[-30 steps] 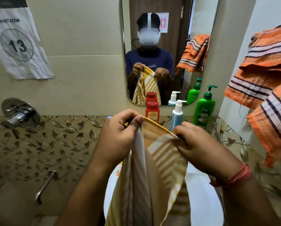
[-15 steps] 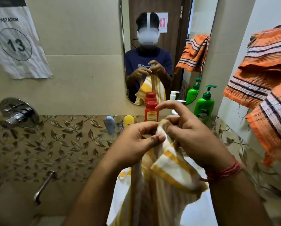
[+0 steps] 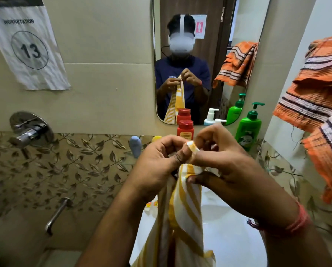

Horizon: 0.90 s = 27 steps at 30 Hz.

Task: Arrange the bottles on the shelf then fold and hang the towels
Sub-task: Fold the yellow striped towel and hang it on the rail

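Above a white basin [image 3: 228,228], the left hand [image 3: 157,166] and right hand [image 3: 225,170] meet, both pinching the top edge of a yellow-and-white striped towel [image 3: 184,209] that hangs straight down between the forearms. Behind the hands, along the wall ledge below the mirror [image 3: 200,54], stand a red bottle [image 3: 185,129], a green pump bottle [image 3: 248,128] and a small blue bottle [image 3: 135,145]. At the right, an orange striped towel [image 3: 315,105] hangs against the side wall.

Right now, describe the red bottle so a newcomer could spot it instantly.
Find the wall mirror. On the ledge right under its lower edge stands the red bottle, left of the green pump bottle. It alone is red with a screw cap, not a pump.
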Each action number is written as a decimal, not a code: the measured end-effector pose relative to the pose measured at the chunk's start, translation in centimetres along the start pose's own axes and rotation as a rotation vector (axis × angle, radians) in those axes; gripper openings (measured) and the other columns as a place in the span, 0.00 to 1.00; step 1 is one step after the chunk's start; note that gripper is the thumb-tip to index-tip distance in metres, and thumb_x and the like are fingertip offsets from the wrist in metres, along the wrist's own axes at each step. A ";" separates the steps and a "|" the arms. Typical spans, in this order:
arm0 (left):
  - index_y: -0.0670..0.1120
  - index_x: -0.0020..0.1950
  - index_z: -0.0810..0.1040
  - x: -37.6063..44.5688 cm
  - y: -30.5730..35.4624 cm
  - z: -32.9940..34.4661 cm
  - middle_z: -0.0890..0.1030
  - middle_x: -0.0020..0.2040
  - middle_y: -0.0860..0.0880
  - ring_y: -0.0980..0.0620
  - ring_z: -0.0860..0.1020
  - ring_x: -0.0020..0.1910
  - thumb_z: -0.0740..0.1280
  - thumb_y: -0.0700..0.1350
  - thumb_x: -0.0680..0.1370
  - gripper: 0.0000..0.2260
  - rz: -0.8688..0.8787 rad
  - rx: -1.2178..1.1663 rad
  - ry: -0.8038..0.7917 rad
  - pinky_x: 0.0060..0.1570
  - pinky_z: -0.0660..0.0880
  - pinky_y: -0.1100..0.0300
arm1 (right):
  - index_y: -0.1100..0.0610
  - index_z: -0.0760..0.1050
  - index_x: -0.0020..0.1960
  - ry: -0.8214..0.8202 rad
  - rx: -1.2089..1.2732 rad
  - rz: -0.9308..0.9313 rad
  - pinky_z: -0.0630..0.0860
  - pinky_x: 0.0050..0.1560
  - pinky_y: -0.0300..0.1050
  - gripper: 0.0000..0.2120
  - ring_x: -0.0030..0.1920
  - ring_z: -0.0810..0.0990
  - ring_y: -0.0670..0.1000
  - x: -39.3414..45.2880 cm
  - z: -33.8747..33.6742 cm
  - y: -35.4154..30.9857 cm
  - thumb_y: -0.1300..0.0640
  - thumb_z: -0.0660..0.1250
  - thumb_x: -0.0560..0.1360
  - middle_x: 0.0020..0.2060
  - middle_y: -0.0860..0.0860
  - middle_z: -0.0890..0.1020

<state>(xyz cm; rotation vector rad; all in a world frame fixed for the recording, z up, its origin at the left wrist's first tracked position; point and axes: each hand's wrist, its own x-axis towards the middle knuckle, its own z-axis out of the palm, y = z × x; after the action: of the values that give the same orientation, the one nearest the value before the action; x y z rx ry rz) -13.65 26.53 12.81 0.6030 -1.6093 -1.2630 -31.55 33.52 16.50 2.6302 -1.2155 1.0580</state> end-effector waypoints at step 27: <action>0.52 0.44 0.83 0.3 -0.3 0.4 0.76 0.32 0.58 0.61 0.74 0.29 0.71 0.62 0.67 0.16 0.047 -0.181 0.184 0.31 0.73 0.67 | 0.48 0.75 0.46 0.099 0.356 0.451 0.71 0.38 0.34 0.08 0.40 0.77 0.43 0.7 5.6 -0.6 0.59 0.62 0.80 0.39 0.44 0.78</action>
<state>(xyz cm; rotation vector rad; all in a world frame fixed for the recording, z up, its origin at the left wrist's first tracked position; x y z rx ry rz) -14.16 26.31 12.65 0.5482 -1.3348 -1.2645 -27.65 31.65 12.78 2.5527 -1.7975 1.5861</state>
